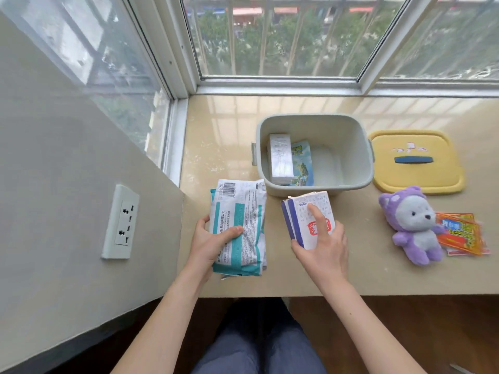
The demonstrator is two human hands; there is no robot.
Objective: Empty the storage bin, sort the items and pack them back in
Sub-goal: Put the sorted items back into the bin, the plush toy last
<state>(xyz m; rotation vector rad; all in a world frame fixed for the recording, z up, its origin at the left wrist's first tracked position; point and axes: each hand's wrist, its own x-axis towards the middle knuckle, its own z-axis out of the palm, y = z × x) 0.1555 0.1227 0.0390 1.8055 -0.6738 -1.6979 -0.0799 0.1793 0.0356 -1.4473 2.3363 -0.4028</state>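
Note:
A pale grey storage bin (351, 147) stands on the beige sill and holds a white box (280, 157) lying on a blue leaflet (303, 163). My left hand (213, 244) grips a teal-and-white soft packet (243, 209) by its left edge, thumb on top. My right hand (324, 244) holds a small stack of white-and-blue tissue packs (302, 211) just in front of the bin, index finger stretched across the top pack.
The bin's yellow lid (415, 182) lies to the right of it. A purple plush bear (413, 225) sits in front of the lid, beside orange-red sachets (464, 233). A wall with a socket (121, 222) bounds the left; window panes close the back.

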